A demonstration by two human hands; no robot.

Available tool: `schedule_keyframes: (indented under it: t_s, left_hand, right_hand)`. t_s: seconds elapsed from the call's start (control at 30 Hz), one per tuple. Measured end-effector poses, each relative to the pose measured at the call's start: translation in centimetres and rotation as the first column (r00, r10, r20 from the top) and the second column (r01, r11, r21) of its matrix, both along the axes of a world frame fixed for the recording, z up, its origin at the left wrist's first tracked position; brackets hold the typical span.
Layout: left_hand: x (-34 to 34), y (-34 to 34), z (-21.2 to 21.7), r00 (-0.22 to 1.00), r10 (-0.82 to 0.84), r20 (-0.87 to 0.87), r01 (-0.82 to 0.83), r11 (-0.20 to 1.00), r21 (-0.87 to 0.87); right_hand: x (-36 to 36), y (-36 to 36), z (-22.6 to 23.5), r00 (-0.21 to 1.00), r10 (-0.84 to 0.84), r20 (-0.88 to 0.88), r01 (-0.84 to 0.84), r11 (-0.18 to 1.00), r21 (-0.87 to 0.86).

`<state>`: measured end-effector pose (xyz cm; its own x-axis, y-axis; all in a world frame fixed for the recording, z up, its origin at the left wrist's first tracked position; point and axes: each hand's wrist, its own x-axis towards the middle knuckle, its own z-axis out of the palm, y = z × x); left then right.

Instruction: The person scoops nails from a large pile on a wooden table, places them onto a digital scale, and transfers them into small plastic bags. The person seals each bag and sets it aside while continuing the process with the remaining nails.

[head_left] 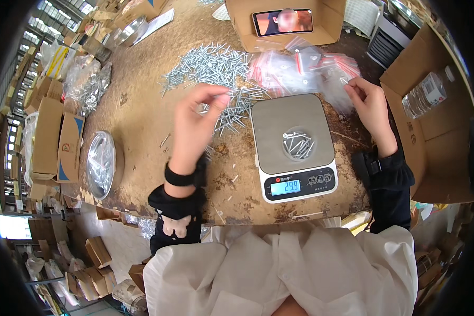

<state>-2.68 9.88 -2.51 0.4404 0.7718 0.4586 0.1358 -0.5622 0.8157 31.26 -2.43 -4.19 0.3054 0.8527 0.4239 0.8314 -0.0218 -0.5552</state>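
Observation:
My left hand [196, 122] hovers at the near edge of a loose pile of silver screws [208, 66]. Its thumb and forefinger come together; whatever lies between them is too small to make out. To the right, my right hand [371, 108] pinches the edge of a clear plastic zip bag [338, 90]. Between the hands stands a white kitchen scale [263, 158] with a grey plate and a lit blue display. A small clear round cup [299, 144] rests on the plate, holding several screws.
Red-edged zip bags [279, 71] lie heaped behind the scale. A phone [283, 22] leans inside a cardboard box [242, 39] at the back. An open carton [432, 142] with a plastic bottle [425, 95] borders the right. A metal bowl [118, 163] sits left, near cardboard boxes [70, 147].

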Motion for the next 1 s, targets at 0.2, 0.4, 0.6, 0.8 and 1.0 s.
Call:
schedule_keyframes:
  t_s: [0.2,0.4,0.6,0.8,1.0]
  left_hand:
    - [3.8,-5.3,1.9,0.941,-0.268,-0.209,0.297,0.946,0.126]
    - [2.5,-4.9,2.4,0.953,-0.303,0.019,0.303,0.953,-0.012]
    - [2.3,-7.2,3.1,0.748,-0.612,0.255,0.649,0.594,-0.476]
    - [1.6,-7.4,3.7,0.765,-0.488,0.419,0.641,0.519,-0.565]
    - [1.9,-7.7,3.5,0.751,-0.596,0.283,0.632,0.529,-0.566]
  right_hand:
    - [-1.1,-0.2,1.0,0.997,0.053,-0.061,-0.048,0.996,0.081]
    - [-4.8,-3.1,4.0,0.673,0.557,-0.486,-0.396,0.827,0.400]
    - [-8.3,-4.5,5.2,0.549,0.794,-0.260,-0.661,0.603,0.446]
    - [-8.1,-4.4,5.3,0.741,0.659,-0.126,-0.549,0.703,0.451]
    - [-8.5,-3.3,7.7,0.678,0.734,0.045,-0.697,0.623,0.356]
